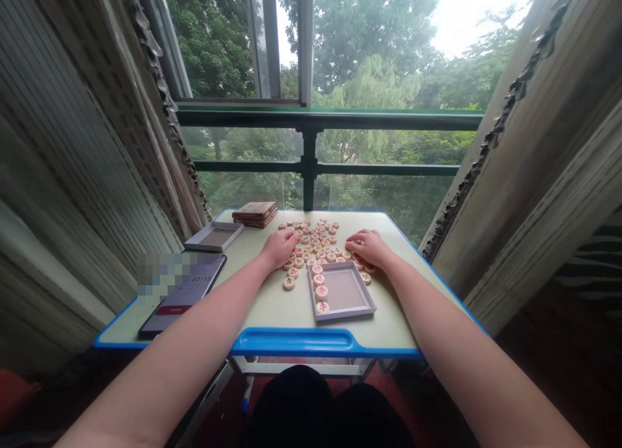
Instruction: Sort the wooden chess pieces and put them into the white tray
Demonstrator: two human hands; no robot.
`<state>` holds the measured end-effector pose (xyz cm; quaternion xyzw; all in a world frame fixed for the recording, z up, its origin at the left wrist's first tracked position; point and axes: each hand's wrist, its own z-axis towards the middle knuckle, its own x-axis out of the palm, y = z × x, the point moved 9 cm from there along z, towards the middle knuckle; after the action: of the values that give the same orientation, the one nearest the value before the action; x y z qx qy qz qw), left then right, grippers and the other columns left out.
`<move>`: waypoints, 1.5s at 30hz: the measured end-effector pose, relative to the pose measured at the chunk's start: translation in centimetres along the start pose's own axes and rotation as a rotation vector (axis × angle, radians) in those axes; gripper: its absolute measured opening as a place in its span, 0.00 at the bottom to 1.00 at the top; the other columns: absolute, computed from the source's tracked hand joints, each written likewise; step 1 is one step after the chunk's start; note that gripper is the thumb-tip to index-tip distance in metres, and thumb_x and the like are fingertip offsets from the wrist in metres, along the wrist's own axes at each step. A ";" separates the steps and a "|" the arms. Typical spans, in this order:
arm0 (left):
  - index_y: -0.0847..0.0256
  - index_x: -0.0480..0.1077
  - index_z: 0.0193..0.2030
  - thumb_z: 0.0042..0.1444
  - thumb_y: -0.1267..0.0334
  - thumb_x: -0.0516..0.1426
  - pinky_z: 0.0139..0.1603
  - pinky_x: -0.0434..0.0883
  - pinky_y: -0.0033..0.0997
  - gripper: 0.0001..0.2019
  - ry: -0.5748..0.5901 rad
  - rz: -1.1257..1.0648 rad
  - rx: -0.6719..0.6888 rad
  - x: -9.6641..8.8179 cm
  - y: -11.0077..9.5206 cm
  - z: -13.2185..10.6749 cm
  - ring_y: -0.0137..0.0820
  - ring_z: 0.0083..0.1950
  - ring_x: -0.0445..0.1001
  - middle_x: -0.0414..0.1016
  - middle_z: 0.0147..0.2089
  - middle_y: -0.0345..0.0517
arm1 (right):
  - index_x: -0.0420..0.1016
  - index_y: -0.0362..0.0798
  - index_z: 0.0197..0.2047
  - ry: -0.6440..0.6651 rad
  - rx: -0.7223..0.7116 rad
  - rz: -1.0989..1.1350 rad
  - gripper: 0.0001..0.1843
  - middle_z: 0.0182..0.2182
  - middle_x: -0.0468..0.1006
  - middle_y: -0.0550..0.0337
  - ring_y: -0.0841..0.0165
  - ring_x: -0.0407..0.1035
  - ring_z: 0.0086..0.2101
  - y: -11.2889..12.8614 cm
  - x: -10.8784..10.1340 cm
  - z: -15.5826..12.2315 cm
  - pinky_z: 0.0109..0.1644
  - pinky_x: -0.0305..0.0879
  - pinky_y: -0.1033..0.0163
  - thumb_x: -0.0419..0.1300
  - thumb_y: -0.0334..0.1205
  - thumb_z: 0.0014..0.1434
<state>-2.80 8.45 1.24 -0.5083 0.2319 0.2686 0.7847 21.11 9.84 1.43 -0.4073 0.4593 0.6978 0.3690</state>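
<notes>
Many round wooden Chinese chess pieces (317, 247) lie in a loose spread on the table, marked in red or dark characters. At the left side of the spread, my left hand (280, 248) has its fingers curled together; whatever they hold is hidden. Over the right side, my right hand (368, 246) reaches in with fingers stretched and slightly apart, close to the pieces. A shallow grey box tray (347, 315) lies between my forearms. Inside it, several red-marked pieces (321, 292) form a column along the left wall.
On the pale table (272, 305) with a blue rim, a phone (182, 297) lies at the left. Behind it are another shallow box part (214, 247) and a folded brown board (255, 214). A window with a green railing (389, 119) stands beyond, between curtains.
</notes>
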 end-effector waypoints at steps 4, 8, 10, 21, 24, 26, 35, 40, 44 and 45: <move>0.64 0.74 0.32 0.54 0.48 0.49 0.28 0.66 0.28 0.21 0.008 -0.102 -0.092 0.3 0.9 0.0 0.33 0.30 0.73 0.76 0.27 0.45 | 0.81 0.49 0.39 -0.038 -0.028 0.016 0.17 0.43 0.76 0.53 0.61 0.64 0.47 0.2 -0.3 0.2 0.56 0.52 0.57 0.52 0.45 0.58; 0.63 0.74 0.31 0.56 0.53 0.47 0.35 0.68 0.30 0.19 0.000 0.017 0.012 0.0 -0.4 -0.1 0.33 0.35 0.74 0.77 0.32 0.46 | 0.79 0.46 0.44 -0.078 0.033 0.014 0.17 0.47 0.75 0.52 0.62 0.65 0.49 -0.4 -0.8 0.0 0.55 0.56 0.61 0.53 0.37 0.57; 0.63 0.74 0.31 0.57 0.55 0.47 0.41 0.68 0.31 0.18 0.003 0.125 0.098 -0.1 -1.4 -0.1 0.34 0.38 0.73 0.77 0.34 0.47 | 0.79 0.44 0.44 -0.036 0.029 0.049 0.17 0.46 0.76 0.52 0.64 0.68 0.46 -0.2 -0.6 -0.1 0.53 0.59 0.65 0.53 0.35 0.56; 0.62 0.74 0.43 0.60 0.57 0.46 0.54 0.65 0.32 0.18 0.083 0.308 0.122 0.1 -1.9 -0.1 0.36 0.51 0.70 0.75 0.48 0.49 | 0.76 0.45 0.48 0.067 0.048 0.053 0.19 0.47 0.75 0.53 0.66 0.70 0.44 1.0 -0.1 -0.8 0.50 0.62 0.66 0.51 0.33 0.56; 0.60 0.74 0.44 0.61 0.54 0.44 0.52 0.65 0.33 0.20 0.177 0.338 0.103 0.8 -2.2 -0.4 0.37 0.51 0.70 0.75 0.50 0.49 | 0.74 0.45 0.52 0.053 0.012 0.053 0.20 0.55 0.69 0.52 0.63 0.64 0.54 2.0 -0.4 -0.9 0.59 0.56 0.63 0.51 0.35 0.57; 0.60 0.74 0.41 0.61 0.54 0.43 0.49 0.66 0.34 0.21 0.235 0.382 0.106 1.2 -2.4 -0.6 0.38 0.49 0.71 0.76 0.48 0.50 | 0.72 0.45 0.54 0.063 0.004 0.064 0.21 0.59 0.64 0.52 0.64 0.59 0.57 2.6 -0.3 -0.6 0.61 0.52 0.63 0.50 0.35 0.58; 0.60 0.73 0.36 0.61 0.56 0.43 0.42 0.66 0.32 0.19 0.188 0.366 0.092 1.0 -2.0 -0.2 0.36 0.42 0.73 0.77 0.41 0.50 | 0.64 0.44 0.61 0.243 -0.046 -0.126 0.25 0.59 0.64 0.49 0.60 0.58 0.58 5.7 2.7 3.6 0.61 0.52 0.59 0.49 0.40 0.61; 0.61 0.74 0.36 0.60 0.57 0.46 0.47 0.66 0.35 0.18 0.150 0.374 0.148 0.7 -2.3 0.0 0.38 0.44 0.72 0.77 0.40 0.51 | 0.75 0.47 0.50 0.261 -0.005 -0.141 0.19 0.50 0.74 0.50 0.58 0.67 0.49 6.0 2.0 3.5 0.53 0.60 0.60 0.53 0.37 0.57; 0.62 0.74 0.44 0.58 0.57 0.50 0.57 0.61 0.39 0.16 0.082 0.395 0.163 0.3 -2.2 0.0 0.41 0.53 0.68 0.75 0.48 0.53 | 0.80 0.47 0.39 0.273 0.025 -0.048 0.16 0.36 0.80 0.54 0.63 0.72 0.38 5.5 1.0 1.7 0.43 0.65 0.64 0.51 0.38 0.58; 0.62 0.74 0.46 0.57 0.56 0.50 0.57 0.61 0.40 0.17 0.097 0.412 0.151 0.5 -2.0 -0.1 0.42 0.54 0.67 0.74 0.50 0.53 | 0.80 0.46 0.40 0.240 0.025 -0.008 0.16 0.36 0.80 0.54 0.63 0.72 0.38 5.3 0.6 1.3 0.43 0.65 0.65 0.51 0.38 0.58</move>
<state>-1.06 7.77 2.22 -0.4022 0.3880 0.3802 0.7370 15.82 9.51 3.01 -0.4851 0.5073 0.6366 0.3194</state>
